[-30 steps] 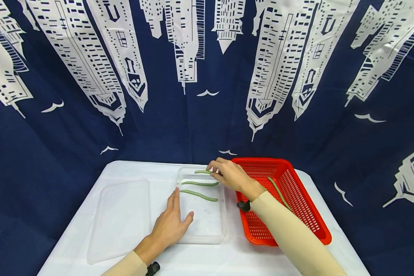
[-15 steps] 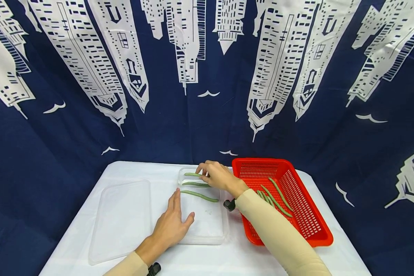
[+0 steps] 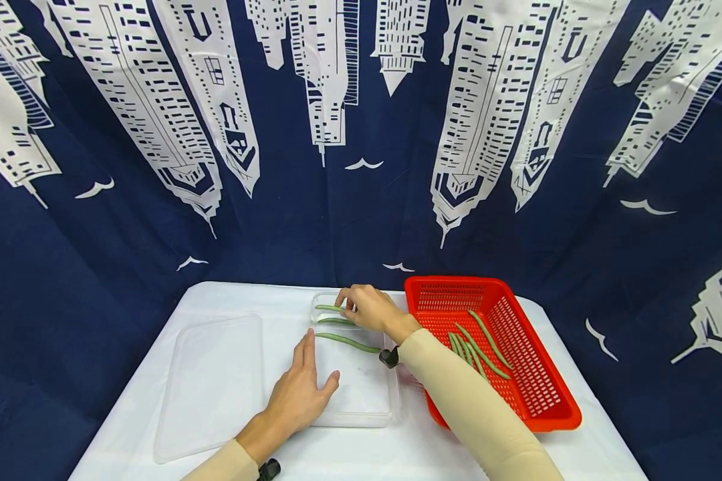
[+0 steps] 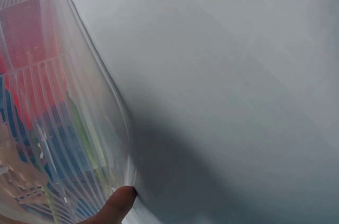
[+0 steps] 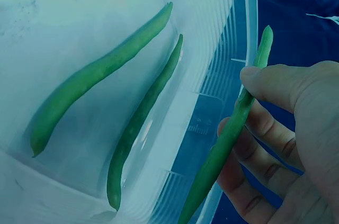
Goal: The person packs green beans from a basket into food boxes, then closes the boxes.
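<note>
My right hand point(image 3: 370, 308) pinches a green bean point(image 5: 225, 139) between thumb and fingers over the far end of a clear plastic container point(image 3: 355, 419). Two more beans lie inside it: a curved green bean point(image 5: 100, 73) and, closer to the far wall, a second green bean point(image 5: 143, 123). My left hand point(image 3: 297, 391) rests at the container's left side with its fingers extended. In the left wrist view one fingertip point(image 4: 123, 198) touches the container's ribbed wall point(image 4: 79, 102).
On the right stands a red perforated basket point(image 3: 538, 374) with several green beans point(image 3: 481, 354) in it. A clear flat lid point(image 3: 213, 387) lies on the white table point(image 3: 126, 427) at left. A navy curtain with printed buildings point(image 3: 289, 227) hangs behind.
My right hand has moved left with the bean, from near the basket side to farther over the container. More beans in the basket now show. The left hand has stayed put.
</note>
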Available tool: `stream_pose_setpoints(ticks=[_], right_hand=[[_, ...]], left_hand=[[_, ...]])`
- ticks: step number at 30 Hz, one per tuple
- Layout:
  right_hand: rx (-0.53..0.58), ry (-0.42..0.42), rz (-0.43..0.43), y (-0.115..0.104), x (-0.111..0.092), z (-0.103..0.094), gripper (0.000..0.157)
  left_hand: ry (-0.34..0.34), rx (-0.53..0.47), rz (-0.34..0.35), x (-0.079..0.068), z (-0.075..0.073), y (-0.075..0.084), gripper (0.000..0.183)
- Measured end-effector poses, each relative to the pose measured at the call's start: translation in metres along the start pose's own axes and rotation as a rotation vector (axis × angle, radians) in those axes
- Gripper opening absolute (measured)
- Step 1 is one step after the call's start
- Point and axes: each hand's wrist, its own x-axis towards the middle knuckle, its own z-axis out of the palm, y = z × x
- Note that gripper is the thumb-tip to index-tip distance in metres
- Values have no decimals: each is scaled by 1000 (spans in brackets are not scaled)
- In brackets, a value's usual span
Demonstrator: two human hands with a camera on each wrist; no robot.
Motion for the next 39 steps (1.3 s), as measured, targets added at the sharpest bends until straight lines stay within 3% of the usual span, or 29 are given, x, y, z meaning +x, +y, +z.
stream_pose_setpoints(ticks=[16, 24, 31, 39], right_hand=[[1, -26, 46, 16, -3, 9, 27], [24, -27, 77, 11, -10, -3, 23], [4, 31, 32, 10, -22, -15, 22], [10, 69, 38, 19, -42, -35, 24]], left_hand=[[2, 10, 11, 1, 2, 3, 105], [1, 9, 13, 1, 1, 2, 104], [20, 4, 22, 0, 0, 2, 103], [18, -3, 12, -1, 1, 1, 103]])
